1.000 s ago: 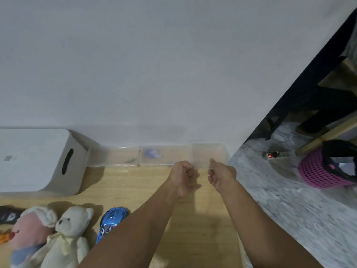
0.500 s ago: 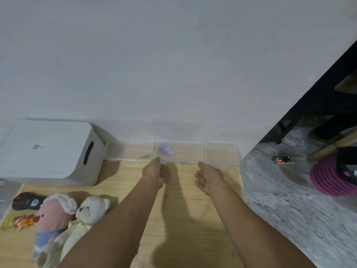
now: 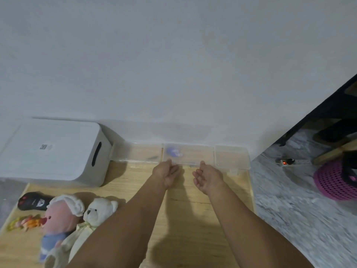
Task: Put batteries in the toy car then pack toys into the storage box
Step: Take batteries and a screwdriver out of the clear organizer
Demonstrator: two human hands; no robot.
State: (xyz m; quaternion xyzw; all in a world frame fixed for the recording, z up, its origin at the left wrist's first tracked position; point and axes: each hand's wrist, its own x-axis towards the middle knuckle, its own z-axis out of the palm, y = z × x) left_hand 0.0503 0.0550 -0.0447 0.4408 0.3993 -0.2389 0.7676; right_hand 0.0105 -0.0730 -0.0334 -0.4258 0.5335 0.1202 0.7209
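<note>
Both your left hand (image 3: 167, 174) and right hand (image 3: 207, 176) reach, fingers relaxed and holding nothing, at the middle clear box (image 3: 188, 154) at frame centre; grip both ends evenly and lift it level.

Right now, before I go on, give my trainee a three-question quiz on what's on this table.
1. True or false: the left hand is gripping the white teddy bear.
2. Which clear plastic box holds a purple item? A) left B) middle C) right
3. Fill in: the white storage box stands against the ____.

Key: 1 false, both hands are at the middle box's front edge, the right hand too; 2 B; 3 wall.
</note>
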